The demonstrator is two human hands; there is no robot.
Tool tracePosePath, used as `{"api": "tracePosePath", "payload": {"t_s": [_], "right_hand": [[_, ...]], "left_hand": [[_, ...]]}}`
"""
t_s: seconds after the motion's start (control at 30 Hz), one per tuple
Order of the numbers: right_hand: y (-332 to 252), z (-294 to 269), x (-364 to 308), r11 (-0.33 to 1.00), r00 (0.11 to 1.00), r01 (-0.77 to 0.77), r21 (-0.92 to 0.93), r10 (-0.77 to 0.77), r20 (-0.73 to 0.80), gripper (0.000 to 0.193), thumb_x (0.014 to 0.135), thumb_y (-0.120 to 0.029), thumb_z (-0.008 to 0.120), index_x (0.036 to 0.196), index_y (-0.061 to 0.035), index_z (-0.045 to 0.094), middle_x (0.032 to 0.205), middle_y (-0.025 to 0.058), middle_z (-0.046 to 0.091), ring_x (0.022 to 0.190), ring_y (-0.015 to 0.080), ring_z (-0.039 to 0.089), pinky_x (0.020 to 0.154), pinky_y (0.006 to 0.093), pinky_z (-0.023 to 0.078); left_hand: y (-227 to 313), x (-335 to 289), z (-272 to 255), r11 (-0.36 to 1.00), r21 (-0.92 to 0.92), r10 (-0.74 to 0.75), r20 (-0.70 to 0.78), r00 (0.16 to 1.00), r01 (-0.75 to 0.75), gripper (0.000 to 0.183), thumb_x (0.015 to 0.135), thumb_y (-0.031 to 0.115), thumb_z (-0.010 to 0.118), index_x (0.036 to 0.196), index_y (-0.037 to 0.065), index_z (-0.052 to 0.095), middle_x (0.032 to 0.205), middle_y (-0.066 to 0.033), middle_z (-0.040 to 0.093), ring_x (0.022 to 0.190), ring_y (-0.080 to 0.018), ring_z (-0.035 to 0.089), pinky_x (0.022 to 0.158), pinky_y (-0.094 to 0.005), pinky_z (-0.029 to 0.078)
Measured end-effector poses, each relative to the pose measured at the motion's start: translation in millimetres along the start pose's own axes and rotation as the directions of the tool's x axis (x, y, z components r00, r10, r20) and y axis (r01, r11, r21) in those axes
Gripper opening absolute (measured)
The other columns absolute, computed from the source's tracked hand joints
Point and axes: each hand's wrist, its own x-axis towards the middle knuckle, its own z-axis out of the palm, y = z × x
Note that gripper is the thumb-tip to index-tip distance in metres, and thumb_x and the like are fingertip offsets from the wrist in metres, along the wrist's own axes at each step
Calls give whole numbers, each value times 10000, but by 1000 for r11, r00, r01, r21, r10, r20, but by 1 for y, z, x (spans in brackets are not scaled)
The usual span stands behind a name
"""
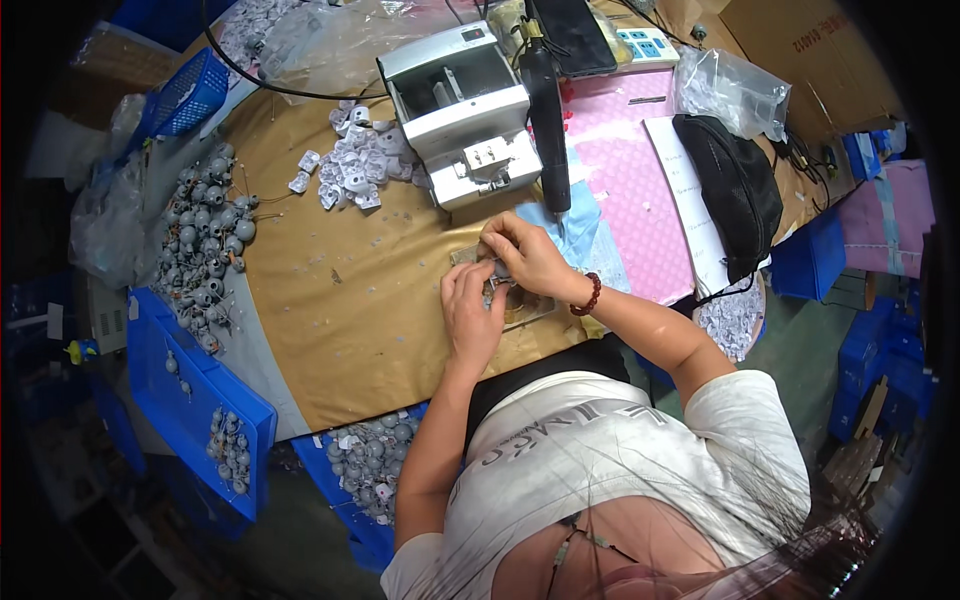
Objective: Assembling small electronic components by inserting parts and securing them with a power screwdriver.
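My two hands meet over the near part of the table, fingers bent inward around a small part too covered to name. My left hand (472, 312) comes from below, its fingertips closed at the part. My right hand (532, 262), with a dark red bead bracelet (588, 294) at the wrist, pinches at the same spot from above. Beneath them lies a small flat plate (530, 314), partly hidden by the hands. Just beyond stands a silver boxy machine (462, 120). A black electric screwdriver (546, 130) hangs upright beside it, tip down over a light blue sheet (582, 225).
White plastic pieces (360, 165) lie heaped left of the machine. Grey ball-shaped parts with wires (205, 235) pile up farther left, above a blue tray (262, 440). Pink bubble wrap (628, 190) and a black pouch (735, 200) lie right. More grey balls (372, 465) fill a bin below the edge.
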Motion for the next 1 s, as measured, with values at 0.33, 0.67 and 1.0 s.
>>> {"api": "tracePosePath", "payload": {"t_s": [0.33, 0.67, 1.0], "right_hand": [[-11, -104, 18, 962, 897, 240, 129, -169, -408, 191, 1029, -143, 565, 1026, 9, 681, 869, 70, 707, 797, 108, 668, 707, 248, 536], [53, -158, 97, 632, 933, 27, -774, -294, -207, 159, 888, -154, 667, 1021, -66, 669, 868, 156, 647, 842, 354, 640, 743, 451, 520], [53, -166, 67, 838, 952, -45, -544, -129, -277, 140, 847, -102, 666, 938, 4, 653, 861, 175, 694, 762, 302, 687, 696, 399, 539]], "left_hand": [[-2, -67, -130, 953, 122, -296, 193, 936, 276, 310, 819, 51, 757, 1112, 28, 660, 1088, -172, 687, 988, -339, 659, 870, -400, 514], [-10, -35, -201, 868, 431, -401, 318, 859, 245, 289, 846, 126, 729, 1104, 22, 650, 1057, -183, 665, 1031, -394, 603, 887, -453, 485], [-115, 128, -60, 860, 497, -58, -135, 989, 118, 338, 830, 143, 738, 1120, 5, 631, 1113, -194, 591, 1077, -397, 550, 910, -467, 469]]}}
